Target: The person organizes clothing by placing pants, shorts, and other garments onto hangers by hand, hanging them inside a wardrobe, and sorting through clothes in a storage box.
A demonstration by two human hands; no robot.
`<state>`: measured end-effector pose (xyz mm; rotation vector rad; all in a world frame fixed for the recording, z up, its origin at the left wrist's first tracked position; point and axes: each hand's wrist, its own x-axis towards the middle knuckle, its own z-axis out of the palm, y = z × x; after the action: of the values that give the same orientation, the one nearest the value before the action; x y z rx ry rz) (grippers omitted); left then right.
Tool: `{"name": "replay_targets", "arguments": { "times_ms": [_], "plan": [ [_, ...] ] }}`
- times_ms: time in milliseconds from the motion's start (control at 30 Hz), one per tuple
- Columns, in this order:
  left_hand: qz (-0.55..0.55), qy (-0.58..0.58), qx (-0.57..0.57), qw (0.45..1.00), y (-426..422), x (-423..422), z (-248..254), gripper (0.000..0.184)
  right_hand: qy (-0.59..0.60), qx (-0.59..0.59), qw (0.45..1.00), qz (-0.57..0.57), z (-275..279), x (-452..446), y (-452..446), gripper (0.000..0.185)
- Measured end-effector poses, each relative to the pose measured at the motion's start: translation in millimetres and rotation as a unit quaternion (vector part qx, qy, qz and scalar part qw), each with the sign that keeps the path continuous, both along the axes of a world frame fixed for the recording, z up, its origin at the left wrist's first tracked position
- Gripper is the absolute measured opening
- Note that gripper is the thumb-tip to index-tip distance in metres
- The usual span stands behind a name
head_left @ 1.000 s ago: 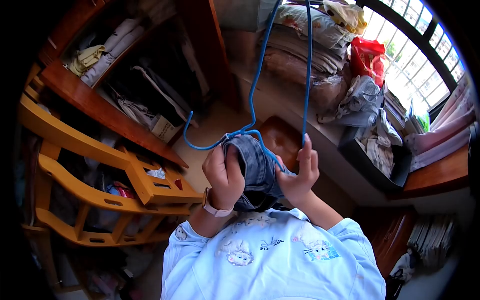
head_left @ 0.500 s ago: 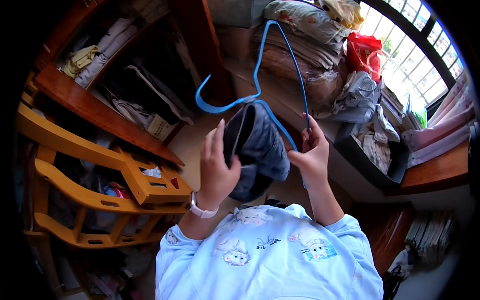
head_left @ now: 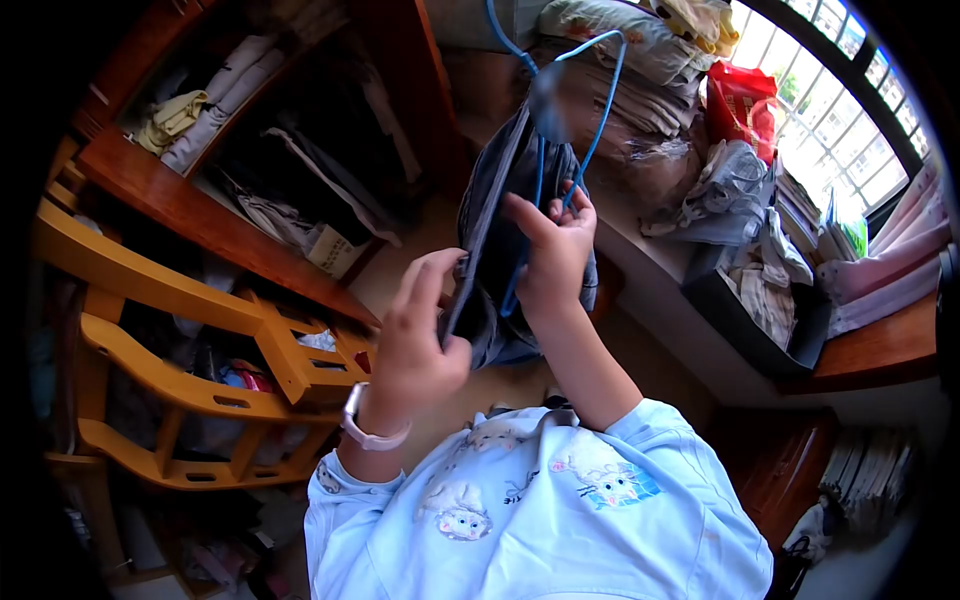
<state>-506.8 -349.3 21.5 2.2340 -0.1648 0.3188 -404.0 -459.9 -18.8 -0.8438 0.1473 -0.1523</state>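
A pair of dark blue jeans hangs in front of me, with its waist opening spread toward me. My left hand is closed on the near left edge of the waist, fingers and thumb on either side of it. A blue clothes hanger stands upright partly inside the opening, its lower part among the cloth. My right hand is closed on the hanger's thin side at the opening. A blurred patch covers the upper middle of the hanger and the cloth there.
An orange wooden chair frame lies at the left, beside an open wardrobe with hanging clothes. Folded bedding, a red bag and a black box of clothes sit along the ledge under the barred window.
The hanger has turned, and its hook now points up and away. My right hand has moved left to the jeans' opening. The jeans have been raised and opened wider.
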Motion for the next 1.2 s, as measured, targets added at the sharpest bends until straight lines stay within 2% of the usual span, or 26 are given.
{"name": "replay_targets", "arguments": {
  "times_ms": [100, 133, 167, 200, 233, 300, 333, 367, 433, 467, 500, 533, 567, 600, 633, 700, 767, 833, 867, 900, 967, 1033, 1067, 1100, 1167, 1200],
  "plan": [
    [-0.016, 0.012, 0.061, 0.998, -11.2, -5.5, -1.7, 0.066, 0.005, 0.070, 0.997, -0.037, 1.8, 9.4, 27.4, 0.073],
    [-0.033, -0.012, 0.035, 0.999, -17.1, -7.1, -5.1, 0.070, 0.038, 0.012, 0.999, -0.013, 4.0, 7.3, 30.3, 0.070],
    [-0.050, -0.036, 0.008, 0.998, -19.2, -9.1, -6.9, 0.073, 0.017, 0.022, 1.000, -0.009, 4.1, 3.5, 35.8, 0.063],
    [-0.075, 0.020, -0.065, 0.995, -17.8, -13.2, -1.5, 0.078, 0.017, -0.031, 0.999, -0.020, 7.4, -0.5, 36.4, 0.053],
    [-0.074, 0.019, -0.065, 0.995, -12.1, -11.7, -1.6, 0.078, 0.015, -0.085, 0.996, -0.030, 11.4, -3.8, 36.5, 0.044],
    [-0.017, -0.154, 0.044, 0.987, 5.0, -2.3, -3.8, 0.075, -0.028, 0.064, 0.997, 0.023, 11.0, -11.1, 34.8, 0.039],
    [0.035, -0.193, 0.186, 0.963, 13.4, 5.9, -8.8, 0.076, -0.130, 0.095, 0.987, 0.007, 20.3, -22.5, 37.9, 0.037],
    [0.026, -0.181, 0.177, 0.967, 22.5, 16.2, -28.9, 0.067, -0.198, 0.068, 0.976, 0.056, 18.6, -26.8, 40.4, 0.033],
    [-0.049, -0.002, -0.042, 0.998, 31.8, 33.4, -50.5, 0.061, -0.274, 0.016, 0.953, 0.127, 13.0, -28.6, 52.6, 0.032],
    [-0.049, -0.007, -0.040, 0.998, 39.3, 34.1, -65.5, 0.061, -0.259, 0.032, 0.950, 0.171, 7.5, -25.2, 55.5, 0.032],
    [-0.102, 0.086, -0.225, 0.965, 47.3, 37.8, -81.9, 0.055, -0.263, 0.036, 0.947, 0.183, -2.7, -16.9, 59.9, 0.035],
    [-0.150, 0.179, -0.402, 0.885, 52.6, 39.4, -96.7, 0.050, -0.221, 0.048, 0.944, 0.239, -9.7, -10.4, 58.5, 0.036],
    [-0.151, 0.177, -0.403, 0.885, 54.2, 39.0, -108.5, 0.050, -0.174, 0.059, 0.938, 0.293, -16.3, -6.2, 53.4, 0.039],
    [-0.158, 0.211, -0.581, 0.770, 54.1, 36.3, -119.9, 0.043, -0.169, 0.081, 0.914, 0.359, -21.3, -2.8, 49.0, 0.040],
    [-0.158, 0.236, -0.731, 0.621, 54.0, 33.4, -132.8, 0.038, -0.167, 0.081, 0.915, 0.359, -22.4, -3.9, 49.5, 0.040],
    [-0.139, 0.262, -0.714, 0.634, 54.8, 28.8, -171.1, 0.036, -0.154, 0.033, 0.895, 0.417, -24.4, -8.8, 51.6, 0.042],
    [-0.125, 0.287, -0.694, 0.649, 48.6, 27.2, -175.3, 0.036, -0.146, -0.006, 0.865, 0.480, -34.8, -11.7, 57.7, 0.043],
    [-0.006, 0.235, -0.709, 0.665, 37.4, 22.4, -163.4, 0.032, -0.226, -0.100, 0.839, 0.485, -40.7, -15.0, 63.5, 0.043],
    [-0.067, 0.237, -0.706, 0.665, 44.7, 20.7, -169.1, 0.034, -0.232, -0.087, 0.839, 0.485, -42.9, -14.9, 62.9, 0.044],
    [-0.064, 0.236, -0.707, 0.664, 50.5, 17.3, -164.5, 0.034, -0.275, -0.125, 0.845, 0.441, -45.5, -12.1, 63.1, 0.046],
    [-0.111, 0.274, -0.740, 0.604, 60.5, 14.0, -151.5, 0.037, -0.251, -0.114, 0.836, 0.475, -52.9, -5.4, 62.5, 0.047],
    [-0.111, 0.259, -0.735, 0.617, 66.0, 14.5, -140.2, 0.040, -0.261, -0.077, 0.840, 0.469, -44.1, -6.2, 69.8, 0.046],
    [-0.073, 0.212, -0.675, 0.703, 70.2, 17.5, -137.8, 0.039, -0.271, -0.041, 0.842, 0.465, -42.4, -7.4, 72.6, 0.046],
    [-0.034, 0.162, -0.604, 0.780, 77.1, 20.2, -136.0, 0.039, -0.221, 0.024, 0.834, 0.504, -44.7, -1.9, 73.3, 0.039],
    [-0.049, 0.145, -0.583, 0.798, 98.6, 21.6, -125.5, 0.034, -0.258, 0.056, 0.859, 0.438, -44.5, 4.3, 72.5, 0.028],
    [0.005, 0.109, -0.589, 0.801, 103.4, 24.2, -110.1, 0.031, -0.283, 0.085, 0.844, 0.448, -56.9, 11.6, 70.5, 0.020]
  ]
}}
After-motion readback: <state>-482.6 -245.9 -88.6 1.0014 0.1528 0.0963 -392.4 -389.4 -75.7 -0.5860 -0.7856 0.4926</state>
